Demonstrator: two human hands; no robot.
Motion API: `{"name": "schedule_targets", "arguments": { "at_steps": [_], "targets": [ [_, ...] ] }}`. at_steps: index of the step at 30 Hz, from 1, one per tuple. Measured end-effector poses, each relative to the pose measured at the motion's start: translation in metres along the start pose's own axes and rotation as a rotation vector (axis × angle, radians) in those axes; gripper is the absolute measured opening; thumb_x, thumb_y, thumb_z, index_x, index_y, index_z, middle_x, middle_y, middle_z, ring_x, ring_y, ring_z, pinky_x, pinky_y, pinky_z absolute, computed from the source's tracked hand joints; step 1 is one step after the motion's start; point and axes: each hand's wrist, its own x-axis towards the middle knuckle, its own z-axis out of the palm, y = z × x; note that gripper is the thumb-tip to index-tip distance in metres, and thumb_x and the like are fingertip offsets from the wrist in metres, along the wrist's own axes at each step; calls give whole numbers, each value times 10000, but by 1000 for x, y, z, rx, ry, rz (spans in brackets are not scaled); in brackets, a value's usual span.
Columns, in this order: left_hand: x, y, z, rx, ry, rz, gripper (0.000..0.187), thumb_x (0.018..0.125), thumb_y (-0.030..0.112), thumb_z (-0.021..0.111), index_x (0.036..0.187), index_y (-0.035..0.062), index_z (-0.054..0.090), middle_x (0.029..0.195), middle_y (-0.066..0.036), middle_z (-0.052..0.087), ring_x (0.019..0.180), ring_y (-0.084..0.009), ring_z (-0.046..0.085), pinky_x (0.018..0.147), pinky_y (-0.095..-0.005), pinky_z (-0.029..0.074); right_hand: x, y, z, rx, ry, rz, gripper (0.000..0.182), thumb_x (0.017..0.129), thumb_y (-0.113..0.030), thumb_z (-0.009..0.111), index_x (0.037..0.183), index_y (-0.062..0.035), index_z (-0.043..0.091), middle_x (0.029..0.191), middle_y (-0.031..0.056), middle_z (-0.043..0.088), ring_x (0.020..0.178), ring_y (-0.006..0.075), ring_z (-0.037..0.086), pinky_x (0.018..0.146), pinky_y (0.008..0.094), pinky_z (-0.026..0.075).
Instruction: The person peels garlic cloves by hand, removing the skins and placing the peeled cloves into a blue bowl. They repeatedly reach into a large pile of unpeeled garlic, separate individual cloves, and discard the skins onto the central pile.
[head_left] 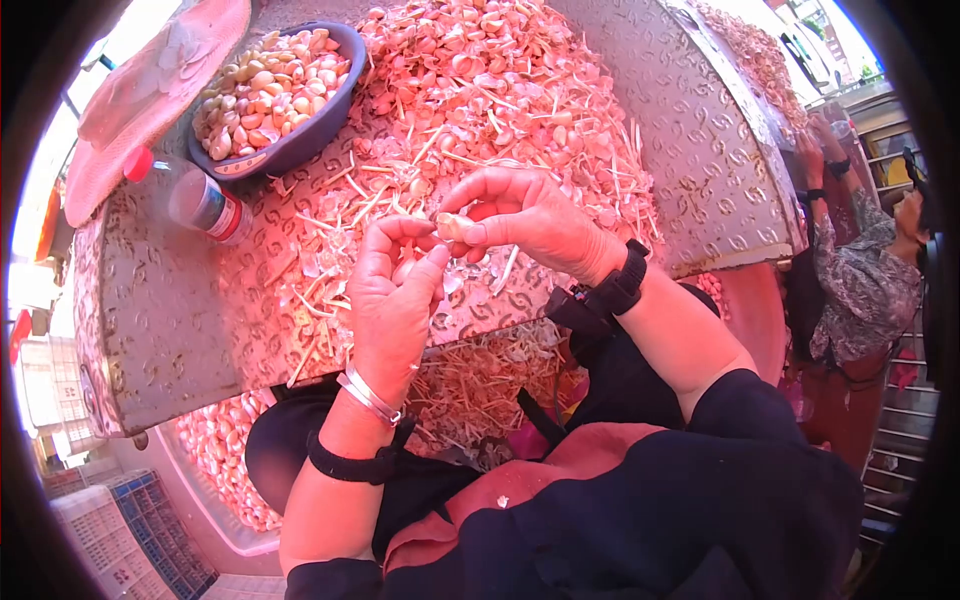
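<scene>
Both hands meet over the near part of the metal table, in front of the heap. My right hand point(535, 222) pinches a pale garlic clove point(455, 227) between thumb and forefinger. Close beside it, my left hand point(395, 290) is closed, with fingertips near that clove. Something pale, apparently another clove, shows between its thumb and curled fingers, partly hidden. Behind the hands spreads a big heap of garlic cloves, skins and dry stalks point(490, 85). A dark basin point(345, 110) full of peeled cloves stands at the far left of the heap.
A plastic bottle with a red cap point(205, 205) lies beside the basin, near a pink hat point(150, 100). Below the table are a tub of garlic point(225, 460), crates point(125, 535) and stalk waste point(480, 390). Another person point(865, 270) works at right.
</scene>
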Motion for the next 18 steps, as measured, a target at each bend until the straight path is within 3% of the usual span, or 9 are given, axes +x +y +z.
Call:
{"name": "schedule_targets", "arguments": {
  "at_steps": [4, 5, 8, 9, 11, 12, 14, 17, 18],
  "targets": [
    [-15, 5, 6, 93, -19, 133, 281, 824, -8, 605, 1058, 50, 460, 877, -16, 556, 678, -15, 485, 530, -151, 393, -6, -14, 11, 77, -104, -146, 220, 778, -28, 656, 991, -15, 605, 992, 60, 608, 861, 111, 599, 735, 240, 506],
    [-23, 7, 8, 250, -25, 276, 310, 815, -9, 616, 1075, 43, 456, 876, -37, 560, 691, -48, 509, 555, -165, 416, -8, -18, 14, 79, -168, -231, 230, 755, 27, 658, 978, -5, 608, 1031, 60, 576, 894, 115, 585, 753, 242, 501],
    [-50, 23, 5, 740, -127, 836, 376, 782, -7, 651, 1105, 14, 459, 852, -108, 575, 686, -162, 574, 579, -232, 475, -26, -39, 37, 33, -273, -395, 250, 659, -86, 776, 875, -32, 661, 954, 118, 600, 855, 183, 585, 707, 285, 485],
    [-60, 33, 3, 738, -141, 846, 376, 782, -7, 651, 1105, 14, 459, 852, -108, 575, 686, -162, 574, 579, -232, 475, -33, -48, 46, -30, -328, -467, 241, 650, -100, 786, 846, -30, 664, 894, 128, 625, 801, 206, 608, 689, 287, 491],
    [-82, 57, -5, 489, -603, 441, 233, 766, 180, 522, 906, -5, 534, 773, -126, 567, 640, -183, 550, 571, -259, 438, -42, -67, 61, 23, -503, -563, 199, 701, -91, 755, 855, 0, 667, 894, 172, 636, 767, 249, 636, 658, 322, 518],
    [-86, 63, -6, 348, -810, 225, 314, 758, 274, 457, 807, -14, 571, 734, -135, 563, 618, -194, 538, 566, -272, 419, -46, -73, 67, 73, -591, -569, 161, 740, -64, 719, 856, 33, 663, 895, 209, 629, 747, 261, 645, 650, 327, 530],
    [-77, 50, 43, 110, -457, 1261, 111, 731, 70, 594, 719, 7, 504, 666, -115, 500, 506, -219, 531, 407, -289, 427, -69, -65, 130, 875, -213, -666, 433, 851, -205, 571, 582, 134, 544, 530, 246, 493, 415, 222, 476, 407, 269, 405],
    [-92, 58, 39, 404, -389, 1313, 137, 728, 108, 593, 741, -8, 521, 616, -101, 500, 456, -184, 488, 395, -254, 339, -51, -52, 163, 1294, -375, -929, 687, 914, -405, 395, 597, 190, 528, 564, 320, 461, 391, 247, 384, 411, 333, 347],
    [-94, 60, 39, 401, -384, 1309, 137, 728, 108, 593, 741, -8, 521, 616, -101, 500, 456, -184, 488, 395, -254, 339, -51, -50, 162, 1294, -370, -924, 687, 914, -405, 395, 597, 190, 528, 564, 320, 461, 391, 247, 384, 411, 333, 347]
  ]
}}
